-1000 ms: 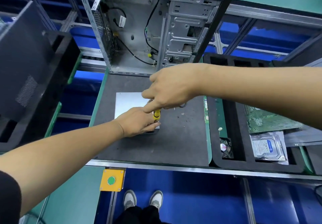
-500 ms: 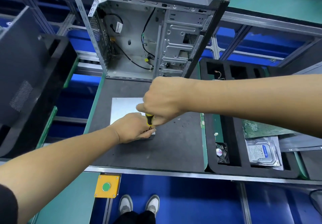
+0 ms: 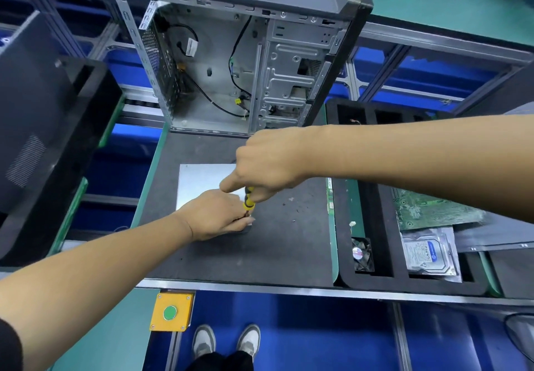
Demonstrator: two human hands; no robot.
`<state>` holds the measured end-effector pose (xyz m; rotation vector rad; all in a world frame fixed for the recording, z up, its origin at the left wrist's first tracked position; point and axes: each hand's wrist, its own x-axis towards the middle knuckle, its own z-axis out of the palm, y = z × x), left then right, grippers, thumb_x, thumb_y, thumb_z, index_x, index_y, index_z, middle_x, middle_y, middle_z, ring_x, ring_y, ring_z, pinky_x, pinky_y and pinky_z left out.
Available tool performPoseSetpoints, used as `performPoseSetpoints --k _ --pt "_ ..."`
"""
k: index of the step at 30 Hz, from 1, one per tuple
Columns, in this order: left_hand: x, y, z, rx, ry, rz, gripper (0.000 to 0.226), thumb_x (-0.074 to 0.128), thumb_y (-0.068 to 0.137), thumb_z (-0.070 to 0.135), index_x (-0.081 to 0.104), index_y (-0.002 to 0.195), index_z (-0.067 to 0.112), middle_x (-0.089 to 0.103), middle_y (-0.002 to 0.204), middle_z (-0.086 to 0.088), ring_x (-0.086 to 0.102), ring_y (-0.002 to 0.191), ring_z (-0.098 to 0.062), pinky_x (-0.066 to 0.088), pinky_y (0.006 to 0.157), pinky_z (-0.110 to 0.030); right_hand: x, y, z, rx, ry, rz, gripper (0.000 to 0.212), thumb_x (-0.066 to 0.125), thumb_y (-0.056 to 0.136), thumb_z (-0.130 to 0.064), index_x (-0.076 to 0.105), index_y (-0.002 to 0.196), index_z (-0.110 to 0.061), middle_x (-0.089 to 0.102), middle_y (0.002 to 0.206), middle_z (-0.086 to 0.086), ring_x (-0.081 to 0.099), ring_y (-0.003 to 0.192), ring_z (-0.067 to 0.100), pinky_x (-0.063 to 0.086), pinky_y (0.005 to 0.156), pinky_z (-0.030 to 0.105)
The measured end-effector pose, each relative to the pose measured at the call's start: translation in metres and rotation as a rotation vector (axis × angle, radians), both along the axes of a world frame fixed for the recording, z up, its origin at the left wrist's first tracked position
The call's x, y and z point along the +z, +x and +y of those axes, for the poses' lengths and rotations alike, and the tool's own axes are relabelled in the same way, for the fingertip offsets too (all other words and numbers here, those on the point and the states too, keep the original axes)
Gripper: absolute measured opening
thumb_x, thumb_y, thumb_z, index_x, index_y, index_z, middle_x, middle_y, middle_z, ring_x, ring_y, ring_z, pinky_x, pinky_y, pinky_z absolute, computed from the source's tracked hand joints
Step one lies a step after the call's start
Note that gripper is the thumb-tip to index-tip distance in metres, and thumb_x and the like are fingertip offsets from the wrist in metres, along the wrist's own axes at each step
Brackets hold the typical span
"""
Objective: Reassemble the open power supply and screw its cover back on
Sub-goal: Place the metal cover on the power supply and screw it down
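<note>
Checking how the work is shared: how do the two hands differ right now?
The right hand grips the yellow-handled screwdriver from above; the left hand lies low on the power supply cover, fingers at the screwdriver's tip. The right arm comes in from the right, the left from the near left. Both meet at the cover's near right corner.

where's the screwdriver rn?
Head view, centre: the screwdriver stands roughly upright in the right hand, tip down at the near right corner of the power supply, where the left hand steadies it, in front of the open PC case.
</note>
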<state>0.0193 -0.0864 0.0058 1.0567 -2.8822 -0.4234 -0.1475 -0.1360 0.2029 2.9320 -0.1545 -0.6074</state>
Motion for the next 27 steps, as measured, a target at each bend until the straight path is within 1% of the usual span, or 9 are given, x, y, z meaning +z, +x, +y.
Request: performPoseSetpoints --k 4,8,10,14,17,20,22,24,27 --pt "0.002 -0.001 0.003 -0.006 -0.019 0.045 0.038 0.023 0.103 0.050 0.037 0.077 0.026 0.042 0.072 0.003 0.047 0.070 -0.027 0.049 0.060 -0.044 -0.006 0.005 0.005 -0.101 0.042 -0.047 0.020 0.050 0.092 -0.034 0.051 0.094 -0.014 0.032 0.056 0.002 0.027 0.045 0.020 0.015 0.046 0.030" --pt "0.001 -0.001 0.003 0.000 -0.097 0.098 0.047 0.028 0.102 0.046 0.049 0.071 0.019 0.053 0.064 -0.001 0.052 0.063 -0.030 0.049 0.056 -0.041 -0.007 0.008 0.003 -0.161 0.053 -0.056 0.023 0.048 0.096 -0.037 0.048 0.089 -0.015 0.034 0.059 0.002 0.031 0.047 0.021 0.016 0.046 0.031" --pt "-0.001 -0.001 0.003 -0.003 -0.114 0.141 0.043 0.034 0.102 0.043 0.049 0.070 0.019 0.053 0.064 -0.002 0.051 0.061 -0.028 0.049 0.053 -0.039 -0.012 0.010 0.005 -0.189 0.047 -0.047 0.024 0.048 0.096 -0.037 0.047 0.088 -0.015 0.036 0.059 0.003 0.032 0.048 0.022 0.017 0.046 0.031" --pt "-0.006 -0.001 0.003 0.020 -0.174 0.226 0.034 0.045 0.097 0.039 0.055 0.069 0.022 0.050 0.060 0.002 0.037 0.059 -0.019 0.044 0.047 -0.027 -0.017 0.012 0.009 -0.274 0.050 -0.059 0.023 0.047 0.094 -0.035 0.047 0.086 -0.014 0.037 0.061 0.003 0.032 0.048 0.021 0.017 0.046 0.030" --pt "-0.002 -0.001 0.003 0.001 -0.221 0.211 0.030 0.046 0.095 0.039 0.052 0.069 0.026 0.050 0.059 0.007 0.042 0.056 -0.017 0.036 0.048 -0.021 -0.019 0.009 0.011 -0.314 0.070 -0.090 0.024 0.047 0.094 -0.037 0.045 0.085 -0.014 0.037 0.061 0.003 0.034 0.048 0.022 0.018 0.046 0.030" --pt "-0.002 -0.002 0.002 -0.002 -0.147 0.233 0.029 0.043 0.098 0.040 0.039 0.071 0.029 0.053 0.062 0.004 0.051 0.057 -0.022 0.041 0.049 -0.026 -0.025 0.004 0.016 -0.312 0.071 -0.057 0.023 0.045 0.095 -0.041 0.043 0.088 -0.019 0.038 0.061 0.000 0.036 0.050 0.020 0.021 0.047 0.030" --pt "-0.003 -0.002 0.001 -0.015 -0.108 0.214 0.035 0.040 0.101 0.041 0.047 0.071 0.023 0.058 0.067 -0.001 0.054 0.061 -0.025 0.044 0.051 -0.030 -0.029 -0.001 0.018 -0.312 0.143 -0.047 0.016 0.046 0.096 -0.036 0.042 0.089 -0.022 0.039 0.060 -0.005 0.037 0.051 0.013 0.023 0.048 0.031" --pt "-0.005 -0.001 0.000 -0.020 -0.130 0.146 0.047 0.034 0.103 0.047 0.054 0.071 0.020 0.060 0.069 -0.001 0.054 0.065 -0.025 0.038 0.052 -0.030 -0.027 -0.008 0.015 -0.322 0.202 -0.080 0.013 0.047 0.094 -0.031 0.041 0.087 -0.023 0.041 0.058 -0.005 0.038 0.051 0.011 0.022 0.049 0.031" --pt "-0.002 -0.002 0.001 0.008 -0.073 0.089 0.042 0.036 0.099 0.062 0.042 0.075 0.029 0.056 0.068 0.004 0.051 0.065 -0.023 0.028 0.057 -0.032 -0.017 -0.030 0.008 -0.416 0.209 -0.160 0.013 0.050 0.089 -0.033 0.041 0.085 -0.025 0.049 0.061 -0.004 0.047 0.058 0.018 0.026 0.051 0.032"
